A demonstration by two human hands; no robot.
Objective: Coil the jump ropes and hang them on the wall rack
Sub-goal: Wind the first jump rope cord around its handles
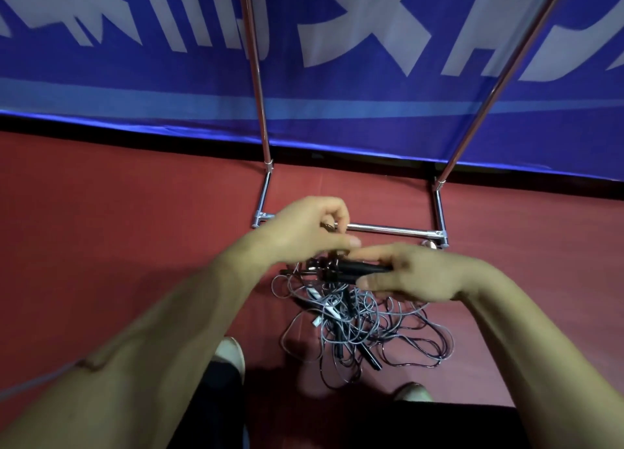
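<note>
Right hand (422,274): your grip steadies the handles (361,268) above the rope pile (368,323).
Left hand (304,227): pinches a cord end (327,226), likely freeing it.

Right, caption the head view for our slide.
Right hand grips black handles, left hand pinches their end, above tangled jump ropes on red floor.

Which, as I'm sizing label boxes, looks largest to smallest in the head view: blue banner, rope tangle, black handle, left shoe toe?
1. blue banner
2. rope tangle
3. black handle and left shoe toe: alike, both partly hidden, so unranked.
</note>
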